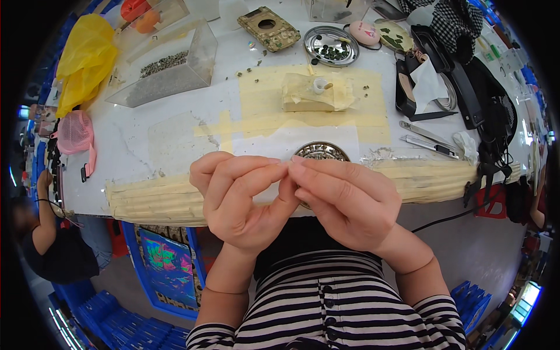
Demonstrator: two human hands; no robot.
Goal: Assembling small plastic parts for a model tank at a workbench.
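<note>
Pinching, centre stage, with the left hand [245, 201] and the right hand [353, 198] alike, fingertips pressed together and meeting just in front of a round metal dish [322, 143], close to the near edge of the worktop [134, 151]. Cannot tell the object of that pinch from here: too small, or hidden behind the fingers. Looking very much like a fine fingertip step on some tiny piece, and calling, most likely, for steady wrists and a light, even squeeze over the dish. Peeking past the knuckles into that dish now: crowded with small metallic pieces [321, 153], partly masked by the hands, and set on white paper [256, 146]. Moving outward to a pale taped block [306, 107], topped by a little white cup [319, 86]; cannot make out any contents. Swinging left to a big clear bin [204, 58], open and holding a grey heap of small bits [166, 63]. Across to the far middle, and spotting a shiny round plate [354, 46], scattered with dark green pieces [335, 53]. Over to the right, finding tweezers [429, 133] and a cutter [429, 146], lying near each other beside a crumpled white tissue [465, 146].
</note>
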